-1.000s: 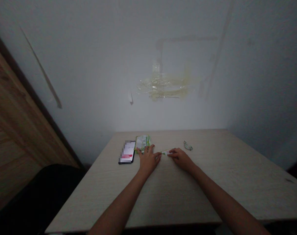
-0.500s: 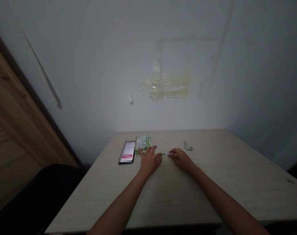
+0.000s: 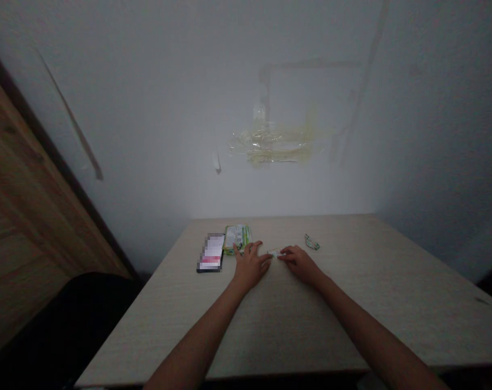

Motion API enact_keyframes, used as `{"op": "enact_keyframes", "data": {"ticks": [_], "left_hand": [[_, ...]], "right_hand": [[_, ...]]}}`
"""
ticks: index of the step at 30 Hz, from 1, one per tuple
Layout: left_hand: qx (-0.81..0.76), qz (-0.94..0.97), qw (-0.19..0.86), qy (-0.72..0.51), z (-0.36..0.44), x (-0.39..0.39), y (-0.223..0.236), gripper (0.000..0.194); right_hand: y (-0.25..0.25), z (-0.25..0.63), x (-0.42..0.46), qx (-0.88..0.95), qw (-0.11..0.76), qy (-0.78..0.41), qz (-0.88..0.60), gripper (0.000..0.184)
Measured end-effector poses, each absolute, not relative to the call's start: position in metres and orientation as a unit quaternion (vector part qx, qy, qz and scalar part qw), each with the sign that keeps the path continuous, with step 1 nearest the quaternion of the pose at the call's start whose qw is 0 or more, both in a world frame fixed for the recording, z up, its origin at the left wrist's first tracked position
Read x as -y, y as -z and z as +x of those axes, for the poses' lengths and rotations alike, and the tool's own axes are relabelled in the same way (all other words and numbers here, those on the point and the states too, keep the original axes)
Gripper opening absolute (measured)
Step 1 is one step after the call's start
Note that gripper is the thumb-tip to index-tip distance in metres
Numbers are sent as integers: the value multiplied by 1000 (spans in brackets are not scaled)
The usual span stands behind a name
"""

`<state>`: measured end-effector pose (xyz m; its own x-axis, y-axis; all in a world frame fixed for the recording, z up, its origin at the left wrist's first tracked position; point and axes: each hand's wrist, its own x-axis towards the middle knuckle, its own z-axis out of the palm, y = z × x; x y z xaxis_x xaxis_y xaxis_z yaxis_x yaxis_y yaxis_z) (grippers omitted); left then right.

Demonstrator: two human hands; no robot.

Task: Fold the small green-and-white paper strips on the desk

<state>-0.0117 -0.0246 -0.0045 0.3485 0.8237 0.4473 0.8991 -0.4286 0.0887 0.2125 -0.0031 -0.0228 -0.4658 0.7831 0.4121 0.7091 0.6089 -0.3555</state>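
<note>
On the table [image 3: 294, 325], a small white-and-green piece of wrapper [image 3: 274, 253] lies flat between my two hands. My right hand [image 3: 302, 264] has its fingers bunched at the wrapper's right end, pinching it. The fingers of my left hand [image 3: 250, 266] are spread over the tabletop, one fingertip touching the wrapper's left end. Just beyond that hand sits a green-and-white packet [image 3: 237, 236], its front edge close to my outer fingers. Farther back on the right is a twisted green-and-white strip [image 3: 312, 242], apart from both hands.
A phone [image 3: 211, 254] with a lit, partly blurred screen lies left of the packet. Behind the table rises a grey wall [image 3: 168, 135] with peeling clear tape [image 3: 270, 143]. At left are wooden panelling [image 3: 34, 179] and a dark object [image 3: 83, 319].
My left hand has shifted slightly right, away from the packet and toward the wrapper. My right hand stays almost still.
</note>
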Motion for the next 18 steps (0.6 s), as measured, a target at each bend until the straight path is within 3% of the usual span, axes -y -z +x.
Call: {"op": "enact_keyframes", "data": {"ticks": [18], "left_hand": [[516, -826, 62, 218, -11, 22, 8, 25]], "right_hand": [[24, 212, 3, 844, 311, -83, -429, 32]]}}
